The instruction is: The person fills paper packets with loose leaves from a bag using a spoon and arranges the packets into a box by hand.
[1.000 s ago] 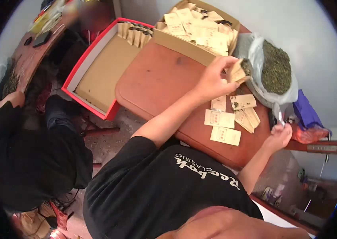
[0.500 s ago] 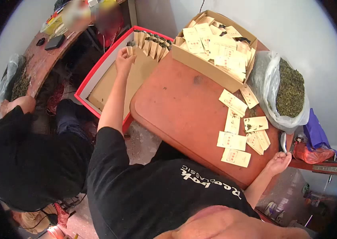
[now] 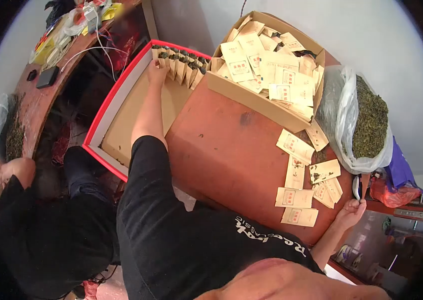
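My left hand [image 3: 157, 73] reaches into the red-edged box [image 3: 113, 100], its fingers closed on a filled paper packet [image 3: 159, 63] at the near end of the upright packets [image 3: 185, 65]. Dark leaves show at the packets' open tops. At the table's right edge my right hand [image 3: 350, 214] pinches the handle of a metal spoon [image 3: 356, 187]. The spoon lies below the plastic bag of dried leaves [image 3: 370, 120]. Several flat paper packets [image 3: 294, 197] are spread on the table beside it, some with loose leaves on them.
A cardboard box [image 3: 259, 102] piled with paper packets stands at the back of the red-brown table [image 3: 221, 135]. A co-worker's hand [image 3: 16, 171] rests by leaves on the left table [image 3: 41, 102]. A purple bag [image 3: 398, 165] and red plastic bag [image 3: 393, 194] are at the right.
My left hand has gone from beside the bag of leaves to the red-edged box, carrying a filled packet into the row. My right hand has stayed by the spoon. The view has shifted.
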A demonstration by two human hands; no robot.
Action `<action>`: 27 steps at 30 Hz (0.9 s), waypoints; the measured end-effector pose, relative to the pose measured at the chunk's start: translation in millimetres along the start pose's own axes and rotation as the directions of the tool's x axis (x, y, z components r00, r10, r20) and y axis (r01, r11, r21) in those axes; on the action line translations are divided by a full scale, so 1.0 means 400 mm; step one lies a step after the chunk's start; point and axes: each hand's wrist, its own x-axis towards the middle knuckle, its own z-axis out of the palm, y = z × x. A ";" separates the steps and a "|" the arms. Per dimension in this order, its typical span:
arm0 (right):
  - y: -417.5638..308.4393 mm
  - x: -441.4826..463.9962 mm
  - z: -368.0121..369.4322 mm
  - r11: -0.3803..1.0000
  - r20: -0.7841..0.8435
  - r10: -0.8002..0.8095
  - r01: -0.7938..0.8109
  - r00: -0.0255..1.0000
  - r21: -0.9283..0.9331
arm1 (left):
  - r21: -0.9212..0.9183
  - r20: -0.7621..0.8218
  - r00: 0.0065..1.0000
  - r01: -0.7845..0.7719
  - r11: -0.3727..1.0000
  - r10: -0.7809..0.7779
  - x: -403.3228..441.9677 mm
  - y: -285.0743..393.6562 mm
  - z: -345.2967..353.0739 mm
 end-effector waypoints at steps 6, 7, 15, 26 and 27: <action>0.003 0.005 0.005 0.999 -0.017 0.041 -0.041 0.999 0.010 | 0.119 0.064 0.998 0.020 0.993 -0.028 -0.018 0.029 -0.023; 0.003 0.005 0.008 0.999 -0.042 0.048 -0.048 0.998 0.004 | 0.135 0.064 0.997 0.029 0.990 -0.038 -0.025 0.046 -0.028; 0.009 0.004 0.011 1.000 0.005 0.021 -0.021 1.000 0.005 | 0.276 0.026 0.997 -0.080 0.958 0.076 -0.005 0.024 -0.003; 0.013 0.008 0.023 0.995 -0.089 0.095 -0.093 0.992 0.029 | -0.217 0.224 0.974 0.083 0.973 -0.033 -0.048 -0.002 -0.067; 0.026 -0.011 0.050 0.970 -0.123 -0.106 0.076 0.987 -0.229 | -0.325 0.293 0.953 0.173 0.930 -0.075 0.004 -0.082 -0.074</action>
